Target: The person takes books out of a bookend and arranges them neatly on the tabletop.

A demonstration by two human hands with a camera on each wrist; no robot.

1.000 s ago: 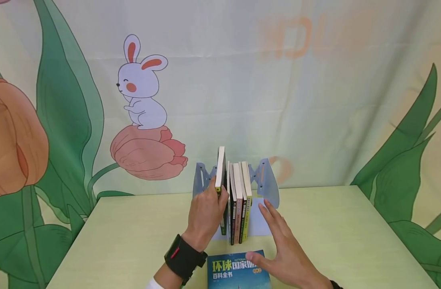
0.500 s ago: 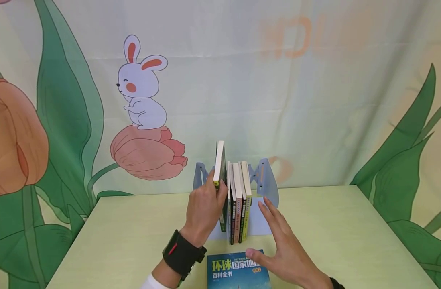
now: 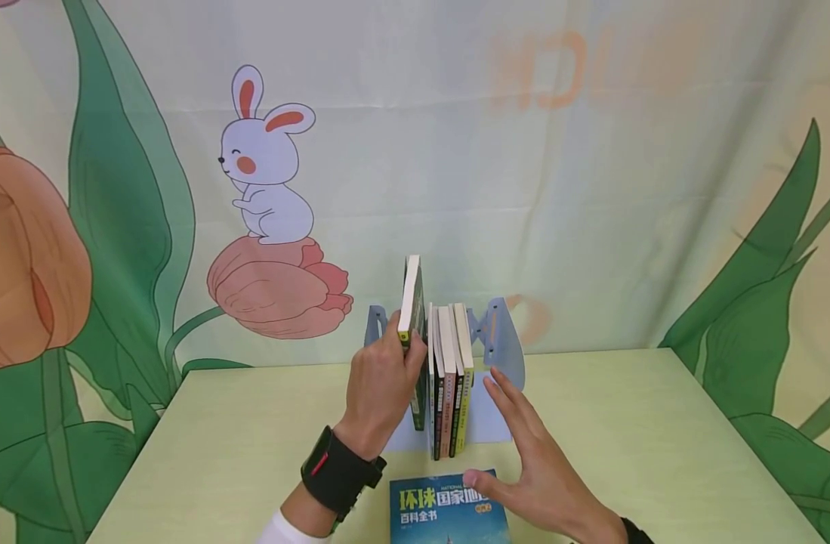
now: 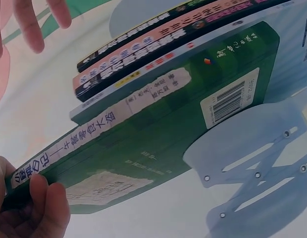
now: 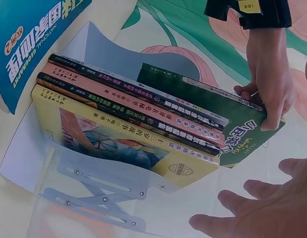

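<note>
My left hand (image 3: pixel 381 385) grips a green book (image 4: pixel 158 144) near the top of its spine, thumb on one side and fingers on the other. The book is upright and stands higher than the row of thinner books (image 3: pixel 448 378) to its right. These lean together in a blue-grey expanding bookend (image 3: pixel 506 344), with a yellow book (image 5: pixel 124 139) on the outer right side. In the head view my right hand (image 3: pixel 544 468) hovers right of the row, fingers spread, holding nothing. Its thumb overlaps a blue book (image 3: pixel 448 517) lying flat in front.
The bookend's left side panel (image 4: pixel 242 153) rises close beside the green book. A pale green table (image 3: pixel 646 431) spreads to both sides. Behind it hangs a curtain (image 3: pixel 591 196) printed with flowers and a rabbit.
My left hand has lifted the green book upward and slightly to the left, away from the row. The right hand stays almost in place.
</note>
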